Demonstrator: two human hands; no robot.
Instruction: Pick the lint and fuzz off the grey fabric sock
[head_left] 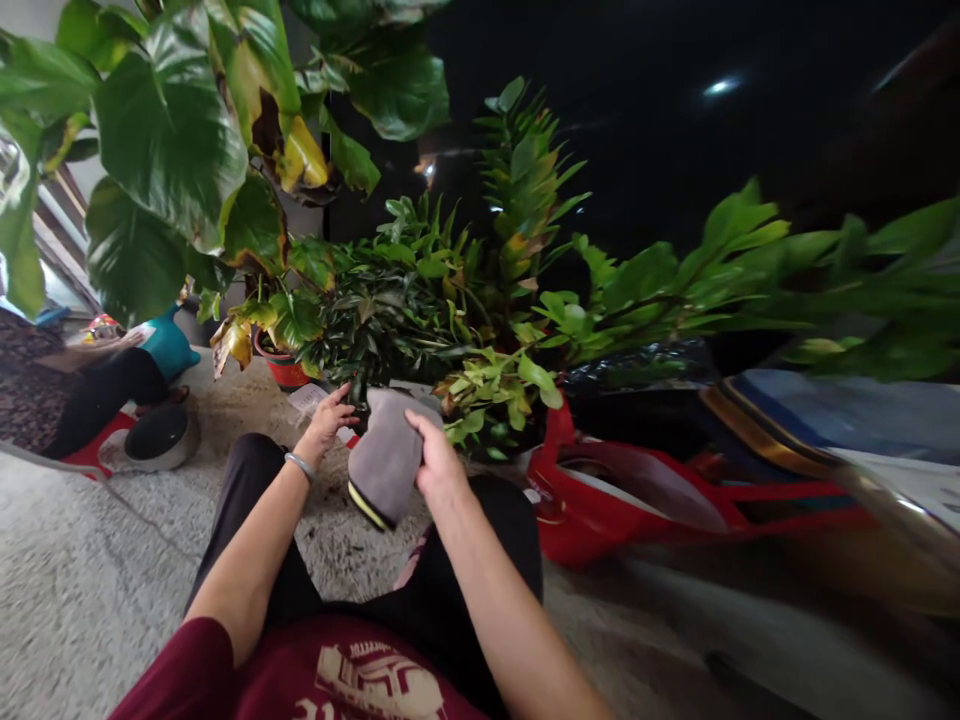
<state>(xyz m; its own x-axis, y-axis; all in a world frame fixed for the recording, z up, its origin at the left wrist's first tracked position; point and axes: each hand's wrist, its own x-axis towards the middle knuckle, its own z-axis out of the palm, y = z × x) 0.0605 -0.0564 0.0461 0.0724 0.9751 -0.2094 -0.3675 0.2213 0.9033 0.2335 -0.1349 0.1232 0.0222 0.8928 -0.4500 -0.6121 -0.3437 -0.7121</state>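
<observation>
A soft grey piece of cloth point(386, 455) with a yellow and black lower edge hangs in front of my knees. My right hand point(439, 460) grips it at its right side, thumb on the near face and the other fingers hidden behind. To its left, my left hand point(328, 420) is raised with the fingers apart and nothing held, a bracelet point(300, 466) round the wrist. Just behind the left fingers lies a pale perforated piece point(306, 399), partly hidden.
Leafy plants point(420, 270) crowd the space ahead, one in a red pot point(283, 365). A red bag point(592, 510) stands at the right, beside blurred items. On the left, another person point(82, 370) sits near a round bowl point(161, 436) on the concrete floor point(112, 570).
</observation>
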